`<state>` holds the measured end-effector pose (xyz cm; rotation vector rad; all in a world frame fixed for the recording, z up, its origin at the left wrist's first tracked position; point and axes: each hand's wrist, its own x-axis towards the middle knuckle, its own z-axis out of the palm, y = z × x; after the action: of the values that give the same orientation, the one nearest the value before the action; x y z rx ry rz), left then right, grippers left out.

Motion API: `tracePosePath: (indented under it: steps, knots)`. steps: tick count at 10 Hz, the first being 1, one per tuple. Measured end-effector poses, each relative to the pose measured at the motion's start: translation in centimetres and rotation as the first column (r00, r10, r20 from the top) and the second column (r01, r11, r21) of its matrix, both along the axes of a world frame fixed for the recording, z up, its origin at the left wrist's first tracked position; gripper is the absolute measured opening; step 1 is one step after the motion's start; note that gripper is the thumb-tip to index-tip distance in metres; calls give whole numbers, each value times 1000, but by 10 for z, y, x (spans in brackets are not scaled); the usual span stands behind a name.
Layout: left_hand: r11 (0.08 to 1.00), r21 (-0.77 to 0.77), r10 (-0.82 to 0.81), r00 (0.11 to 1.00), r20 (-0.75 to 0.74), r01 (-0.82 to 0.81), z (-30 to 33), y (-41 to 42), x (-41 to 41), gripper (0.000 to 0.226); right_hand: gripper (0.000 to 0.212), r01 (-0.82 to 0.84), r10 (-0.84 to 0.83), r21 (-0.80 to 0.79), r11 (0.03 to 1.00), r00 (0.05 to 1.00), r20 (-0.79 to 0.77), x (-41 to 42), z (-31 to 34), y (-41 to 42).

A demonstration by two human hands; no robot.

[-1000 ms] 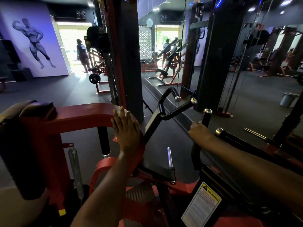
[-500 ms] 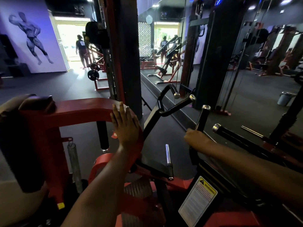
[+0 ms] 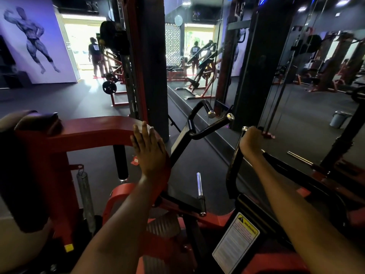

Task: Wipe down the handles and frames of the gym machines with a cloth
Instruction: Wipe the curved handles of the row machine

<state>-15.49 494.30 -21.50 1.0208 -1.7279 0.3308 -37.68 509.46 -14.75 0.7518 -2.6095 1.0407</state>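
Left hand [image 3: 151, 153] flat, fingers straight, pressing on the curved red painted frame [image 3: 94, 131]; white sliver at the fingertips, maybe cloth, can't tell. Right hand [image 3: 251, 142] curled round a black upright handle [image 3: 234, 167] w/ chrome cap, right of frame. 2 more chrome-capped black handles between.

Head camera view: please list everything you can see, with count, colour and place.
Machine frame: one, red, left and centre.
Cloth: one, pale, only an edge visible under the fingers on the frame.
Upright handle: one, black, right of centre.
Forked handles: two, black with chrome caps, centre.
Spring: one, grey, lower left.
Warning label: one, white and yellow, bottom.
Bucket: one, grey, far right floor.
Left hand: flat on the frame.
Right hand: grips the upright handle.
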Motion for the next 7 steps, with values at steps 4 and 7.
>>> tracePosePath:
  steps: [4,7]
  knots:
    - [991,118,-64,997,32,60,2,1,3,48,34,20,4,-84,996,961,277,10,-55,5]
    - [997,72,-31,999,39,28,-4,-5,0,51,25,55,57,-263,963,915,400,4,-67,2]
